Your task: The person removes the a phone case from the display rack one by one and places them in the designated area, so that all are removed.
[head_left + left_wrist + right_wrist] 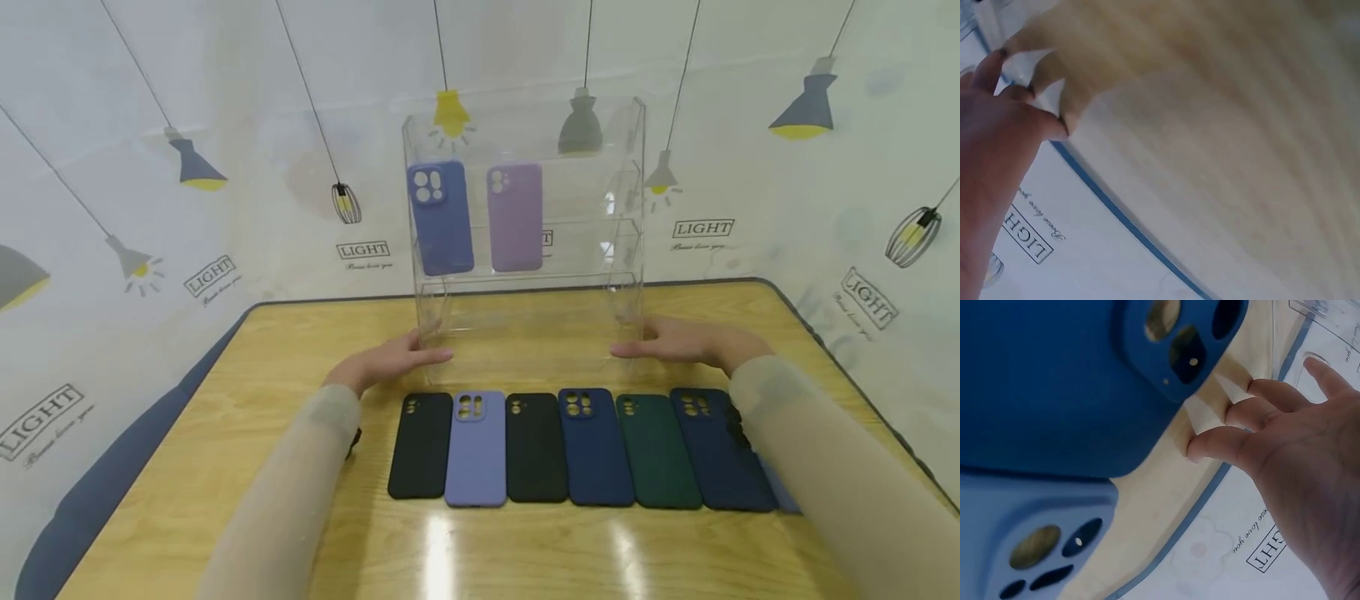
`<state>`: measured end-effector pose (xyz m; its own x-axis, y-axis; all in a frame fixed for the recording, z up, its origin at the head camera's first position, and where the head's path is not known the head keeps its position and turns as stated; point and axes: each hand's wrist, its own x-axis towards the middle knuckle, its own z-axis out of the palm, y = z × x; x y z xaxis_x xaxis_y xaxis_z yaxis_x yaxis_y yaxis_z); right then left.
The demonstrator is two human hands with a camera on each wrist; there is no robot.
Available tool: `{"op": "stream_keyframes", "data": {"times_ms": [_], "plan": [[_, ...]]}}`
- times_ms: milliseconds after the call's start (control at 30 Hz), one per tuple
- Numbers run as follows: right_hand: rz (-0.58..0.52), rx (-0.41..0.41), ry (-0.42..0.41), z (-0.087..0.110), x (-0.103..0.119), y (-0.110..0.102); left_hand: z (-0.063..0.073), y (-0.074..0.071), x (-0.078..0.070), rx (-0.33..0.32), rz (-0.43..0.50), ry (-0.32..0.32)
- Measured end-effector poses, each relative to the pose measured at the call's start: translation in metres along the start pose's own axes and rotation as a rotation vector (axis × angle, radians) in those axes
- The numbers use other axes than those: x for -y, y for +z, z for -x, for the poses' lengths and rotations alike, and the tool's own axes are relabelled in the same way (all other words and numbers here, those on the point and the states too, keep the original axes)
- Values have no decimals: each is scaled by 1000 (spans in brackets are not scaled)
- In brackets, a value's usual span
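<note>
A clear, tiered display rack (525,321) stands upright on the table, with a blue phone case (444,225) and a lilac phone case (515,218) in it. At the rack's lower left side is my left hand (390,358), thumb pointing inward. My right hand (678,340) mirrors it at the lower right side. Both wrist views show spread fingers with fingertips down at the tabletop; how firmly either hand touches the rack is unclear. In front lie a black case (420,446), a periwinkle case (476,454), another black case (536,450), a navy case (597,450) and a green case (660,454).
Another navy case (723,458) lies at the row's right end, partly under my right forearm. Beyond it, a light blue case (1035,519) shows in the right wrist view. A printed backdrop (315,125) with lamp drawings surrounds the wooden table (225,400).
</note>
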<state>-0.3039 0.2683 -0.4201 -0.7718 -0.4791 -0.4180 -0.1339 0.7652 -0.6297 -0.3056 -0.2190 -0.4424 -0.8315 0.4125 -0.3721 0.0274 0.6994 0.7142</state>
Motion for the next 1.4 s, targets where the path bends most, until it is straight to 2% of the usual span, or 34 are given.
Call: {"op": "stream_keyframes", "data": {"times_ms": [133, 233, 300, 433, 500, 600, 667, 767, 900, 967, 1033, 1133, 1200, 1300, 1400], "plan": [[6, -4, 43, -2, 2, 3, 6, -15, -9, 40, 29, -3], [-2, 9, 66, -1, 2, 4, 13, -33, -28, 20, 40, -21], [-3, 12, 80, 1, 2, 3, 17, -50, -47, -20, 25, -14], [2, 9, 82, 2, 1, 1, 26, -84, -84, -149, -48, 16], [-5, 10, 78, 3, 1, 1, 31, -96, -100, -213, -83, 39], [-18, 11, 71, 2, 0, 1, 36, -106, -121, -322, -129, 85], [-27, 14, 68, 3, 0, 1, 37, -109, -133, -399, -171, 99], [-43, 22, 64, 2, -1, 1, 36, -110, -150, -539, -282, 99], [-55, 20, 71, 2, -2, 1, 32, -105, -172, -789, -446, 104], [-57, 18, 71, 2, -2, 1, 30, -100, -184, -858, -489, 104], [-58, 20, 77, 2, -3, 0, 27, -94, -196, -870, -545, 111], [-64, 24, 77, 2, -3, 0, 21, -85, -213, -791, -606, 89], [-70, 28, 85, 2, -4, 0, 17, -80, -221, -770, -618, 67], [-81, 36, 87, 1, -3, 0, 13, -78, -223, -809, -569, 32], [-88, 43, 94, 2, -1, 0, 12, -82, -214, -877, -501, 40]]}}
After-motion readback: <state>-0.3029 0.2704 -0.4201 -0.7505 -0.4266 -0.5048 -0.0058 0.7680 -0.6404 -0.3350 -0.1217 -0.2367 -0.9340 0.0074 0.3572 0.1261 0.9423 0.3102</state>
